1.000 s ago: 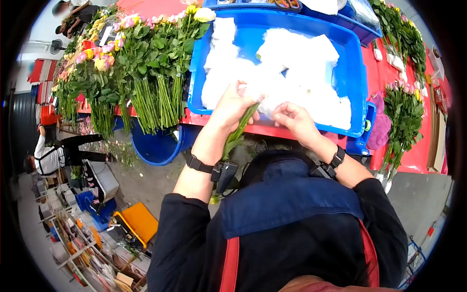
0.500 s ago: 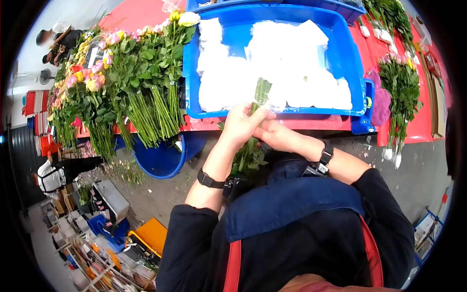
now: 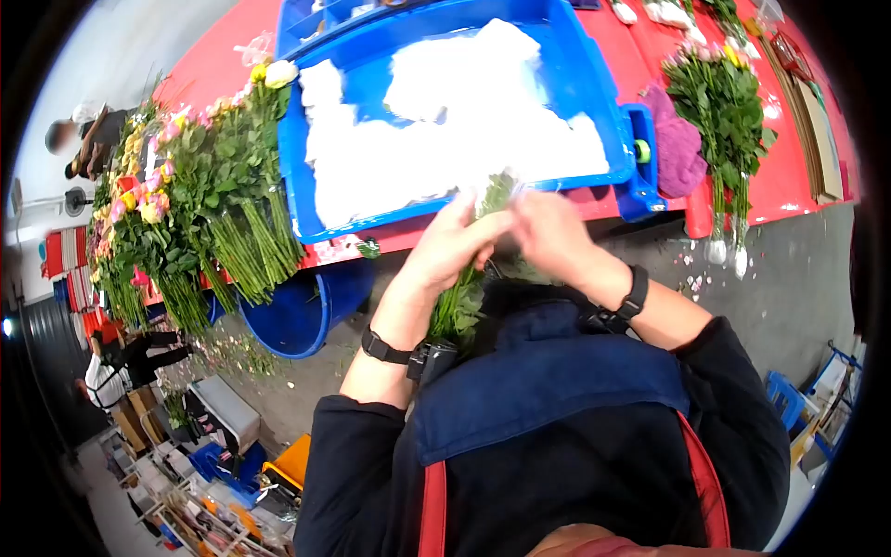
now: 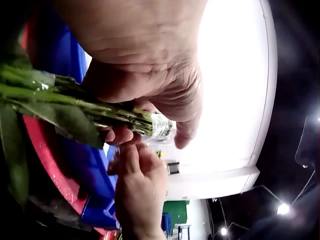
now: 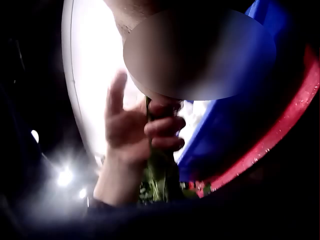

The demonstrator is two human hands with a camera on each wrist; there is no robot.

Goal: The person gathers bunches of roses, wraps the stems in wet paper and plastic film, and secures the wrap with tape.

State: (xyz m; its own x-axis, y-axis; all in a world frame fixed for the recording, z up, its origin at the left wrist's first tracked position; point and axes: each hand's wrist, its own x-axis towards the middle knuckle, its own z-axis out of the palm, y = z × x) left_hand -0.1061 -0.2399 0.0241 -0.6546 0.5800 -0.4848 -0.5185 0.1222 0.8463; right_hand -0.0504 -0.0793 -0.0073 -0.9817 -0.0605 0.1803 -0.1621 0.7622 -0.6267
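My left hand [image 3: 457, 243] grips a bunch of green flower stems [image 4: 135, 120], its leafy part hanging down toward my body. Clear plastic wrap [image 4: 162, 127] surrounds the cut ends, which point up toward the tray. My right hand [image 3: 557, 239], blurred in the head view, is right at the wrapped end. Its fingers [image 4: 136, 162] are curled and pinched together beside the stems in the left wrist view, close under the left fingertips. In the right wrist view the left hand [image 5: 127, 130] is curled round the stems, and a blurred oval covers part of the picture.
A blue tray [image 3: 292, 200] of white padding stands on the red table [image 3: 408, 243] just ahead. Bunches of roses [image 3: 200, 218] lie on the left. A purple cloth [image 3: 676, 144] and another rose bunch [image 3: 724, 111] lie right. A blue bin [image 3: 288, 320] stands below the edge.
The bunch's cut ends came up in front of the tray and then moved close to the right hand. The right hand shifted from under the left hand to beside the wrapped end. The head view turned.
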